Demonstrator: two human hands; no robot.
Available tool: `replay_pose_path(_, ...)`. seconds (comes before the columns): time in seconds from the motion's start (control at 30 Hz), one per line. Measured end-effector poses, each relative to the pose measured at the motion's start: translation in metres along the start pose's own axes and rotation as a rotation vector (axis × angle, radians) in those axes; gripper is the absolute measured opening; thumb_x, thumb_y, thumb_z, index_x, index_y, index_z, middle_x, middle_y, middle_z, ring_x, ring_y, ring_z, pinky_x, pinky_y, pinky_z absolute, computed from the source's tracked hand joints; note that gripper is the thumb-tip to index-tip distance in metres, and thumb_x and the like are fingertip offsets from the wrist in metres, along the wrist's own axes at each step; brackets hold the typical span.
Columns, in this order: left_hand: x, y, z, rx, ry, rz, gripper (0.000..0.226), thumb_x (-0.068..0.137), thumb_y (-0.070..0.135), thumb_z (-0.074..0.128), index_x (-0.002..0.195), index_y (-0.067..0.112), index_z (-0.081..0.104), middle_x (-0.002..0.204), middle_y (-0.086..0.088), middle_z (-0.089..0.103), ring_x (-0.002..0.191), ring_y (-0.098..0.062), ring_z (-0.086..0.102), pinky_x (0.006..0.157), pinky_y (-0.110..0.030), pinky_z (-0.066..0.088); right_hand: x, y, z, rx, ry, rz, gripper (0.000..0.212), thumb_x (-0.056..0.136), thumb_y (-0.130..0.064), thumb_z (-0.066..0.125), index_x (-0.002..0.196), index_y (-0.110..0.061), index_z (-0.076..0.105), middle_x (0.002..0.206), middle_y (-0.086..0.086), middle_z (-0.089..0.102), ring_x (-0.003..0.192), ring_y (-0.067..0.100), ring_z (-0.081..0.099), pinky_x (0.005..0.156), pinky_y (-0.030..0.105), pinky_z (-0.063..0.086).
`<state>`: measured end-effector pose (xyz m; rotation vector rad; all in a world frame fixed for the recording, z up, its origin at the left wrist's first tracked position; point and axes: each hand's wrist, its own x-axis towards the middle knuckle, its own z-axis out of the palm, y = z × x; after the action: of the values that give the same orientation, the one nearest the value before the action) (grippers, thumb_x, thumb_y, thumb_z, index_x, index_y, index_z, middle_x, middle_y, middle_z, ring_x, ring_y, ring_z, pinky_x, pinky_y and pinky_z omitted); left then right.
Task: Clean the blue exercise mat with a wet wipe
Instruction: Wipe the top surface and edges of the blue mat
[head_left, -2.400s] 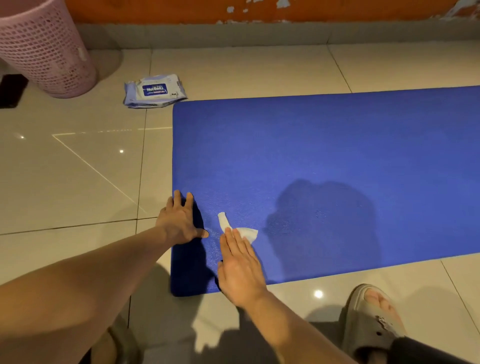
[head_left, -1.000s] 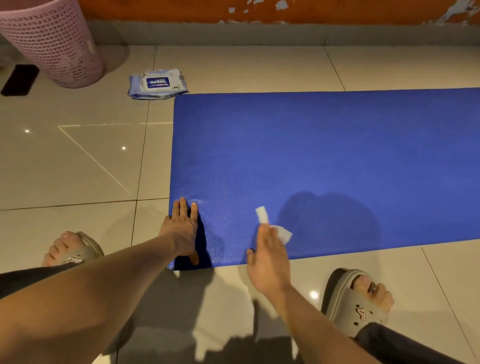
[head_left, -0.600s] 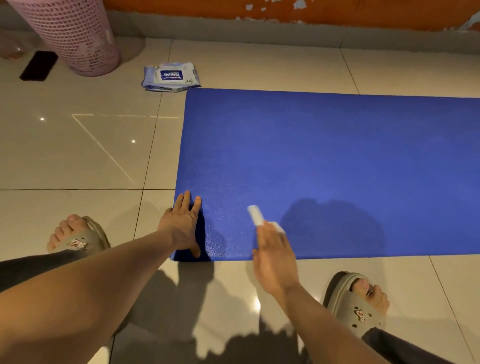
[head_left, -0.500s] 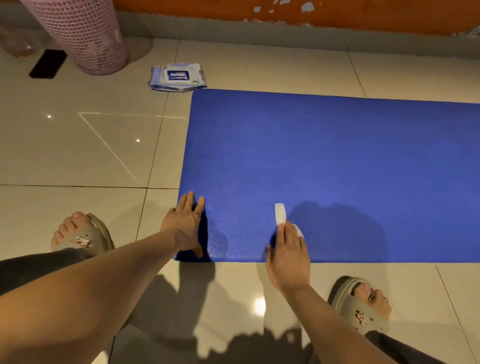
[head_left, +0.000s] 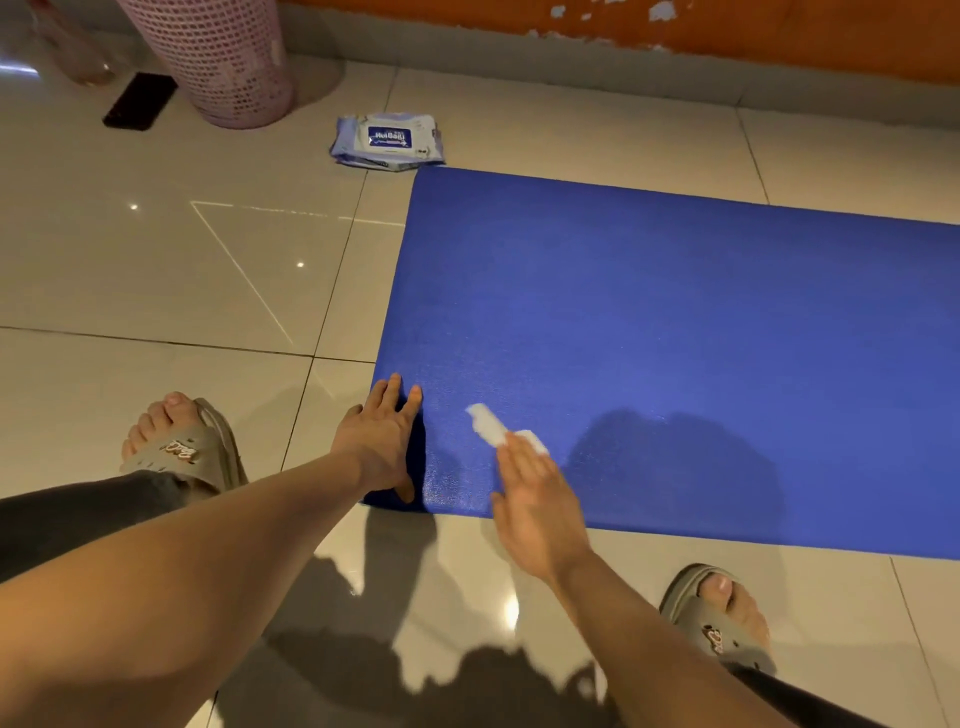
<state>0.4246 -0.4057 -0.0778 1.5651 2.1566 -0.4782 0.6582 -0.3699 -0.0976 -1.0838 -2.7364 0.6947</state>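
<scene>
My right hand (head_left: 540, 499) is the working grip. Its fingers are straight and close together, laid flat on the wet wipe (head_left: 488, 428), pressing it onto the blue exercise mat (head_left: 675, 312) rather than curling round it. A crumpled white end of the wipe pokes out past my fingertips, toward the far left. The wipe lies close to the mat's near edge, a little in from its near left corner.

My left hand (head_left: 379, 441) is the other grip. It is spread palm down on that corner, with nothing held and the thumb by the near edge. The mat between my hands shows a wet sheen.

The mat lies flat on the tiled floor (head_left: 156, 260) and runs out of view to the right. My feet, in grey-brown sandals, stand on the tiles, the left sandal (head_left: 192, 452) beside my left arm and the right sandal (head_left: 717, 618) just short of the mat's near edge.

Just beside the mat's far left corner lies a pack of wipes (head_left: 389, 139). Farther left a pink perforated basket (head_left: 228, 62) stands with a black phone (head_left: 139, 101) near it.
</scene>
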Motion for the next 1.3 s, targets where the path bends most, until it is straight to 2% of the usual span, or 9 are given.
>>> replay_pose_path(0.1, -0.001, 0.004, -0.005, 0.039, 0.016, 0.005, 0.153, 0.054, 0.063, 0.091, 0.162, 0.019, -0.007, 0.168, -0.011, -0.005, 0.157, -0.028, -0.001, 0.12, -0.04, 0.031, -0.031, 0.044, -0.025, -0.05, 0.079, 0.263, 0.056, 0.092, -0.03, 0.044, 0.146, -0.019, 0.044, 0.152, -0.003, 0.041, 0.127, 0.027, 0.048, 0.104, 0.038, 0.043)
replay_pose_path(0.23, -0.003, 0.009, -0.004, 0.089, 0.041, -0.007, 0.149, 0.053, 0.063, 0.092, 0.162, 0.017, 0.002, 0.162, -0.012, 0.01, 0.152, -0.028, 0.015, 0.114, -0.037, 0.037, -0.044, 0.048, -0.01, -0.185, 0.071, 0.522, 0.063, 0.094, -0.044, 0.032, 0.127, 0.003, 0.059, 0.14, 0.02, 0.054, 0.131, 0.041, 0.049, 0.108, 0.049, 0.044)
replay_pose_path(0.4, -0.013, 0.009, 0.003, 0.087, 0.02, -0.003, 0.13, 0.07, 0.056, 0.086, 0.163, 0.017, 0.004, 0.167, -0.014, 0.005, 0.155, -0.028, 0.013, 0.111, -0.038, 0.039, -0.032, -0.041, 0.028, -0.071, 0.013, 0.262, 0.06, 0.097, -0.035, 0.034, 0.128, 0.009, 0.061, 0.139, 0.025, 0.055, 0.134, 0.041, 0.05, 0.113, 0.048, 0.042)
replay_pose_path(0.5, -0.016, 0.01, 0.007, 0.086, 0.015, -0.008, 0.123, 0.077, 0.054, 0.081, 0.164, 0.018, 0.001, 0.169, -0.012, 0.0, 0.157, -0.027, 0.007, 0.108, -0.039, 0.045, -0.032, -0.069, 0.039, -0.094, -0.14, 0.146, 0.063, 0.106, -0.037, 0.027, 0.153, 0.005, 0.034, 0.164, 0.014, 0.024, 0.155, 0.031, 0.017, 0.125, 0.04, 0.004)
replay_pose_path(0.63, -0.017, 0.01, 0.006, 0.075, 0.018, -0.005, 0.122, 0.074, 0.053, 0.083, 0.163, 0.018, 0.007, 0.162, -0.008, 0.011, 0.152, -0.025, 0.018, 0.099, -0.039, 0.051, -0.049, -0.021, 0.028, -0.178, -0.049, 0.088, 0.055, 0.095, -0.029, 0.034, 0.135, 0.0, 0.061, 0.148, 0.016, 0.053, 0.141, 0.031, 0.047, 0.117, 0.044, 0.038)
replay_pose_path(0.87, -0.014, 0.009, 0.008, 0.082, 0.027, -0.003, 0.122, 0.074, 0.052, 0.084, 0.163, 0.017, 0.008, 0.159, -0.009, 0.014, 0.15, -0.027, 0.02, 0.096, -0.039, 0.053, -0.059, 0.052, -0.011, -0.181, 0.12, 0.45, 0.013, 0.081, -0.005, 0.063, 0.093, -0.008, 0.068, 0.099, 0.008, 0.053, 0.09, 0.034, 0.055, 0.068, 0.04, 0.047)
replay_pose_path(1.0, -0.012, 0.008, 0.011, 0.069, 0.026, 0.003, 0.122, 0.073, 0.051, 0.083, 0.163, 0.017, 0.007, 0.161, -0.009, 0.012, 0.151, -0.026, 0.018, 0.098, -0.039, 0.051, -0.037, 0.024, -0.003, 0.189, 0.164, 0.589, 0.023, 0.091, -0.005, 0.058, 0.113, -0.007, 0.066, 0.117, 0.008, 0.053, 0.104, 0.031, 0.057, 0.085, 0.035, 0.046)
replay_pose_path(1.13, -0.01, 0.006, 0.013, 0.052, 0.017, -0.005, 0.123, 0.073, 0.05, 0.084, 0.163, 0.018, 0.007, 0.162, -0.008, 0.01, 0.152, -0.027, 0.016, 0.099, -0.04, 0.051, -0.01, -0.024, 0.014, 0.226, 0.039, 0.405, 0.037, 0.096, -0.01, 0.059, 0.132, -0.009, 0.053, 0.135, 0.009, 0.053, 0.129, 0.03, 0.05, 0.108, 0.034, 0.038)
replay_pose_path(1.3, -0.008, 0.007, 0.012, 0.06, 0.015, -0.01, 0.124, 0.072, 0.052, 0.085, 0.163, 0.018, 0.008, 0.161, -0.008, 0.011, 0.152, -0.026, 0.016, 0.098, -0.04, 0.051, 0.0, -0.033, 0.018, 0.11, -0.084, 0.263, 0.026, 0.097, -0.013, 0.056, 0.123, -0.011, 0.06, 0.127, 0.01, 0.054, 0.112, 0.032, 0.058, 0.093, 0.039, 0.046)
